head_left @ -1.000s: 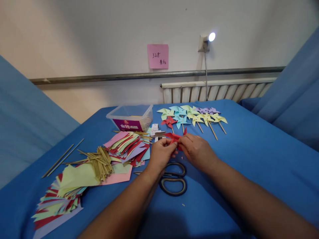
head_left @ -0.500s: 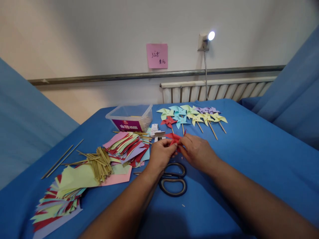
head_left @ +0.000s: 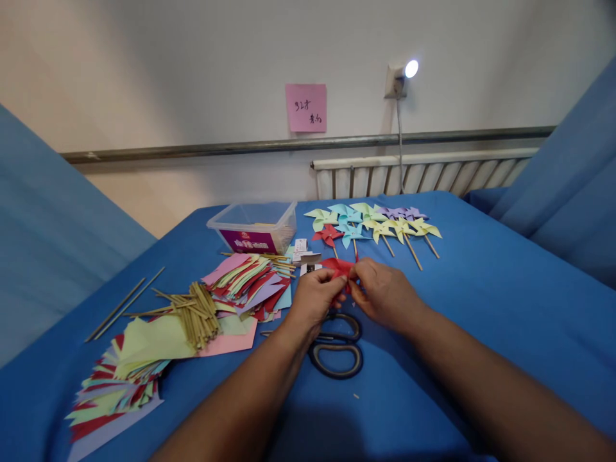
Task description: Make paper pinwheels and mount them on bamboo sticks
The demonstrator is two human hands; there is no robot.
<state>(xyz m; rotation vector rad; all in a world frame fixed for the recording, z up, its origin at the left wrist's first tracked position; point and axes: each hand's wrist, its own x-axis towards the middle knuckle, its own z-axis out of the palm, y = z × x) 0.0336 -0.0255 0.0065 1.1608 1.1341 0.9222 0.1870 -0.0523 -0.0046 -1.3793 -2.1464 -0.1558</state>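
A folded piece of red paper (head_left: 338, 264), shaped like a pinwheel, is held between both hands above the table. My left hand (head_left: 315, 298) pinches it from the left with thumb and fingers. On its right side the fingertips of my right hand (head_left: 382, 292) are closed on the paper's edge near the middle. The fingers hide much of the paper's centre. Just below the hands lie scissors (head_left: 360, 359) with black handles, their blades partly covered by my left forearm. Small white boxes (head_left: 310, 259) sit right behind my left hand.
Several finished pinwheels (head_left: 353, 232) on sticks lie at the back right. At left are fanned stacks of coloured paper (head_left: 245, 282), a bundle of short sticks (head_left: 199, 314) and two long rods (head_left: 125, 308). A clear plastic box (head_left: 289, 228) stands behind them on the blue-covered table (head_left: 481, 276).
The view has shifted slightly. Both hands stay on the red paper, and the fingers have moved a little at its centre.
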